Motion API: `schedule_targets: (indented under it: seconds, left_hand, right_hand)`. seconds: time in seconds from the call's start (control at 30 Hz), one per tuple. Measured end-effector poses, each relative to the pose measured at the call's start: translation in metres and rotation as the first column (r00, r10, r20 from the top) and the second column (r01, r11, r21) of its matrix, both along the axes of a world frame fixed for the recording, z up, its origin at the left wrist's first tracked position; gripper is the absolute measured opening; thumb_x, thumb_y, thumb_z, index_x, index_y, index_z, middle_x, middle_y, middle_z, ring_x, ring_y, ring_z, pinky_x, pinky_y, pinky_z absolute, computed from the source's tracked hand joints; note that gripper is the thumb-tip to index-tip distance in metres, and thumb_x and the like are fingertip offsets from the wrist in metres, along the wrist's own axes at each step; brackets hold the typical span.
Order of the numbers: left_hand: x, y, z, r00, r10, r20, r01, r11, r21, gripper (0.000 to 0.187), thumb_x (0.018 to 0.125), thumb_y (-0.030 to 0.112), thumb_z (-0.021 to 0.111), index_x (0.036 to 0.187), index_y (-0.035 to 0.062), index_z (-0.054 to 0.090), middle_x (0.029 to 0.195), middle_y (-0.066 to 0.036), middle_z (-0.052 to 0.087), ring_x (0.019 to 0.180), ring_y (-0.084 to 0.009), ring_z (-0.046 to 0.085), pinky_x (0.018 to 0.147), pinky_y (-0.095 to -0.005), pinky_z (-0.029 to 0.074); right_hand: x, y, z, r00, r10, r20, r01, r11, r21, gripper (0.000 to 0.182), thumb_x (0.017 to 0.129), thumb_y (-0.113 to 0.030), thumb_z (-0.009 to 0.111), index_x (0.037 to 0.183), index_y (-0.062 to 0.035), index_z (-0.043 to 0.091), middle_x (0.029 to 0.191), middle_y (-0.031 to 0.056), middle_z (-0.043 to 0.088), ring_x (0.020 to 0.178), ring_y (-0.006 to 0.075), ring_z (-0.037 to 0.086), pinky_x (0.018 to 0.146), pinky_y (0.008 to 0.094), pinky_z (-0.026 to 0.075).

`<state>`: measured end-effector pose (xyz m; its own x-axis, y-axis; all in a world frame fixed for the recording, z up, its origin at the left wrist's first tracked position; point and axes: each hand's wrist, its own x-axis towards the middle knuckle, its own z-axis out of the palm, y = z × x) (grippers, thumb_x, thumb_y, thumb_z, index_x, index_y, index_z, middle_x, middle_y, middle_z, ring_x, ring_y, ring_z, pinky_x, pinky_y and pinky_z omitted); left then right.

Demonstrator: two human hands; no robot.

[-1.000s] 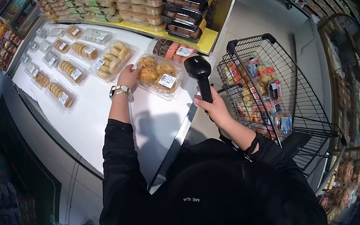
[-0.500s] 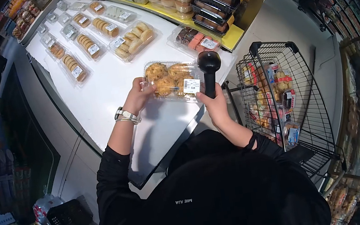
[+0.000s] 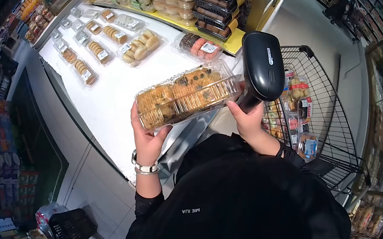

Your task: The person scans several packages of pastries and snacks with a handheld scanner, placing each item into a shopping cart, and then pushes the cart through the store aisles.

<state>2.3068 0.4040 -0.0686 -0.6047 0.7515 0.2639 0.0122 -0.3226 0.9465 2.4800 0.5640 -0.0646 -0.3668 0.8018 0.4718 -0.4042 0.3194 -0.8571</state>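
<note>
A clear plastic box of round, dark-flecked baked goods (image 3: 182,94) is held up off the white table (image 3: 107,94), its side turned towards me. My left hand (image 3: 148,144) is closed around the box's left end, with the thumb on the near side. In my right hand (image 3: 251,123) is a black handheld barcode scanner (image 3: 263,66), head up. That hand's thumb and fingers are also at the box's right end; the scanner head partly hides them. No price label shows on the box's visible side.
Labelled clear packs of biscuits (image 3: 97,52), a box of finger-shaped pastries (image 3: 141,48) and a pack of pink and dark pastries (image 3: 200,46) lie on the table. Stacked black trays (image 3: 215,11) stand behind. A wire shopping cart (image 3: 327,95) with packed goods is on the right.
The box has risen from the table towards me and tilted, so its label no longer shows. The scanner has come up closer too. My left hand has shifted lower on the box's left end.
</note>
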Motion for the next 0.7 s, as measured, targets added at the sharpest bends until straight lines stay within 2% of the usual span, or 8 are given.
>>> schedule_targets:
  seconds: [0.1,0.23,0.27,0.37,0.4,0.53,0.63,0.7]
  left_hand:
    - [0.007,-0.001,0.003,1.0,0.015,-0.011,-0.015,0.999,0.032,0.089,0.07,-0.005,0.065,0.141,0.0051,0.011,0.133,-0.012,0.035,0.12,-0.022,0.042,0.097,-0.0363,0.041]
    - [-0.005,0.003,-0.004,0.994,-0.002,-0.106,0.0,1.0,-0.018,0.083,0.072,-0.002,0.065,0.14,0.001,0.018,0.139,-0.012,0.03,0.127,-0.0217,0.034,0.104,-0.0357,0.031]
    - [-0.005,0.006,0.0,0.999,-0.034,0.014,0.034,0.999,0.019,0.078,0.075,0.001,0.065,0.139,-0.0002,0.021,0.139,-0.013,0.031,0.127,-0.0214,0.034,0.106,-0.0361,0.028]
    - [-0.034,0.021,-0.015,0.999,0.006,0.037,-0.001,0.992,-0.129,0.07,0.079,0.003,0.063,0.138,-0.0004,0.024,0.136,-0.012,0.036,0.126,-0.0217,0.035,0.103,-0.0358,0.032]
    - [-0.037,0.029,-0.01,0.996,0.04,0.075,-0.022,0.974,-0.226,0.06,0.084,0.009,0.058,0.137,0.0023,0.029,0.13,-0.011,0.044,0.116,-0.0194,0.046,0.094,-0.0319,0.043]
    - [-0.077,0.065,-0.021,0.972,-0.012,0.233,0.122,0.877,-0.466,0.052,0.088,0.024,0.055,0.134,0.0088,0.036,0.114,-0.007,0.055,0.09,-0.0105,0.057,0.066,-0.0245,0.052]
    - [-0.112,0.098,-0.034,0.951,-0.038,0.305,0.204,0.822,-0.532,0.05,0.087,0.026,0.056,0.131,0.0087,0.04,0.108,-0.007,0.058,0.085,-0.0116,0.059,0.065,-0.0258,0.052]
    - [-0.134,0.121,-0.054,0.954,-0.041,0.298,0.209,0.804,-0.557,0.047,0.086,0.028,0.058,0.127,0.0085,0.044,0.102,-0.005,0.06,0.078,-0.0127,0.06,0.064,-0.0257,0.052]
  right_hand:
    - [0.006,0.002,-0.003,0.999,0.012,-0.038,-0.005,0.985,0.175,0.058,0.074,-0.005,0.07,0.123,-0.0018,0.039,0.113,0.0066,0.046,0.102,0.0154,0.046,0.092,0.0305,0.036]
    - [0.01,-0.005,-0.003,0.998,0.02,0.063,-0.018,0.999,-0.026,0.057,0.076,-0.007,0.069,0.124,-0.0022,0.038,0.117,0.0076,0.045,0.107,0.0163,0.046,0.093,0.0307,0.036]
    - [0.009,-0.005,-0.005,0.987,0.05,0.153,-0.028,0.99,-0.141,0.054,0.077,-0.004,0.067,0.123,-0.0019,0.038,0.114,0.0076,0.048,0.105,0.0158,0.047,0.092,0.0301,0.037]
    - [0.001,0.0,-0.024,0.97,0.124,0.208,-0.07,0.966,-0.248,0.052,0.078,-0.002,0.065,0.123,-0.0025,0.039,0.11,0.0069,0.051,0.102,0.0146,0.049,0.091,0.0294,0.038]
    - [-0.002,0.0,-0.027,0.97,0.177,0.165,-0.12,0.943,-0.309,0.053,0.078,-0.002,0.065,0.124,-0.0024,0.038,0.11,0.0066,0.051,0.102,0.0144,0.049,0.09,0.0291,0.038]
    - [-0.005,0.006,-0.042,0.913,0.31,0.264,-0.234,0.93,-0.284,0.056,0.078,-0.001,0.064,0.127,-0.0018,0.037,0.116,0.0069,0.048,0.109,0.0163,0.045,0.093,0.0285,0.035]
    - [-0.021,0.017,-0.058,0.864,0.313,0.395,-0.25,0.946,-0.204,0.057,0.072,-0.007,0.07,0.121,-0.0002,0.044,0.124,0.0119,0.04,0.118,0.0219,0.038,0.095,0.0314,0.031]
    - [-0.033,0.016,-0.069,0.869,0.388,0.307,-0.261,0.887,-0.382,0.055,0.069,-0.01,0.071,0.117,0.0003,0.047,0.122,0.0138,0.041,0.118,0.0244,0.038,0.095,0.0324,0.031]
